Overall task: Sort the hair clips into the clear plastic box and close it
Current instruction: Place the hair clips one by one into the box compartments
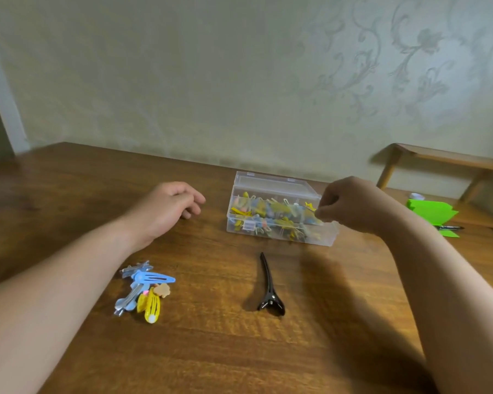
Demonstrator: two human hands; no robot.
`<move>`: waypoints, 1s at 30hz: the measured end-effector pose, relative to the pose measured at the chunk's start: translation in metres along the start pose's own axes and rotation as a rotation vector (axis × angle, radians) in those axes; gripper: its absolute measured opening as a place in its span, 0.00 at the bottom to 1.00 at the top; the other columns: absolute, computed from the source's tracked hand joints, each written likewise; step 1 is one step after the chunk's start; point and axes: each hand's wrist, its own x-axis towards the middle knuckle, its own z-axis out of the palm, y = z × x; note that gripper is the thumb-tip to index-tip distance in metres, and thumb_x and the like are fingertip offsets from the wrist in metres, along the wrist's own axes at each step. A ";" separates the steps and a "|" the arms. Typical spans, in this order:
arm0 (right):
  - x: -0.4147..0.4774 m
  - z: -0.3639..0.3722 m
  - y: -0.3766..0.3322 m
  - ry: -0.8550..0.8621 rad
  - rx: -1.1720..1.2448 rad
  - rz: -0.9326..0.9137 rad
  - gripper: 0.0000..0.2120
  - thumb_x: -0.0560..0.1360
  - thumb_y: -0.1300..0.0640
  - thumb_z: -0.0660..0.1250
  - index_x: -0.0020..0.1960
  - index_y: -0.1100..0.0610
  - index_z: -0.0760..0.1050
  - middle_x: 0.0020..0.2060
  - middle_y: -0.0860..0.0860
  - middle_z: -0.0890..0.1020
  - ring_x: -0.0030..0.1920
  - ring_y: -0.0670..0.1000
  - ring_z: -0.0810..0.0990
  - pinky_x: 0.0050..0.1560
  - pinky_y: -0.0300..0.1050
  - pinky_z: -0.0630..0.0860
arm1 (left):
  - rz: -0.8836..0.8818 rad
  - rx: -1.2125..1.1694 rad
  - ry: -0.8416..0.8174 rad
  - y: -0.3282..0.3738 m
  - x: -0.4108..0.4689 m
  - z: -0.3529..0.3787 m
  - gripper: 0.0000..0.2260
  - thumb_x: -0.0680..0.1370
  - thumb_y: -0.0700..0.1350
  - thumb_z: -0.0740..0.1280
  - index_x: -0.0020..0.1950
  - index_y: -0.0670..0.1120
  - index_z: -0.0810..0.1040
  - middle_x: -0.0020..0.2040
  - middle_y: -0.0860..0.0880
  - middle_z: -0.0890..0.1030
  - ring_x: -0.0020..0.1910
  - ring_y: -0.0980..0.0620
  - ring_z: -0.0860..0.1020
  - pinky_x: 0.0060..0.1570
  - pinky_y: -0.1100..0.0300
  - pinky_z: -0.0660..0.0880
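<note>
The clear plastic box sits open on the bench, full of small hair clips. The right hand is at its right end with fingers curled tight; I cannot tell if they hold a clip. A long black clip and a pile of clips lie nearer. The left hand is left of the box, its fingers loose and holding nothing.

Blur hides whether the right hand pinches anything over the box.

dim warm light | soft shadows | right side blurred | edges bowed
</note>
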 end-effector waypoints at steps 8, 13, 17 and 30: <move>-0.001 -0.004 0.000 -0.087 -0.051 -0.025 0.04 0.74 0.54 0.76 0.41 0.51 0.85 0.37 0.50 0.87 0.37 0.50 0.84 0.35 0.43 0.79 | 0.004 0.000 -0.001 0.001 -0.001 0.000 0.15 0.86 0.37 0.59 0.57 0.47 0.87 0.51 0.45 0.87 0.49 0.50 0.81 0.49 0.59 0.75; 0.000 0.007 -0.006 -0.046 -0.176 -0.051 0.06 0.77 0.49 0.76 0.43 0.50 0.84 0.37 0.46 0.84 0.39 0.47 0.82 0.37 0.42 0.76 | 0.006 -0.012 0.005 0.000 -0.001 0.001 0.16 0.86 0.36 0.59 0.57 0.45 0.86 0.50 0.45 0.86 0.48 0.50 0.80 0.48 0.60 0.75; -0.002 0.006 -0.009 -0.063 -0.173 -0.052 0.09 0.78 0.47 0.76 0.44 0.52 0.85 0.32 0.46 0.83 0.33 0.46 0.80 0.36 0.43 0.78 | 0.013 -0.016 0.011 -0.001 0.000 0.001 0.15 0.85 0.36 0.60 0.57 0.45 0.87 0.50 0.45 0.86 0.47 0.50 0.80 0.47 0.60 0.75; -0.007 0.025 -0.048 0.192 0.003 -0.252 0.09 0.80 0.44 0.70 0.45 0.47 0.83 0.40 0.42 0.84 0.41 0.47 0.81 0.42 0.48 0.79 | 0.003 -0.021 0.009 -0.002 -0.001 0.000 0.14 0.85 0.37 0.60 0.59 0.43 0.86 0.50 0.44 0.87 0.47 0.52 0.82 0.49 0.60 0.78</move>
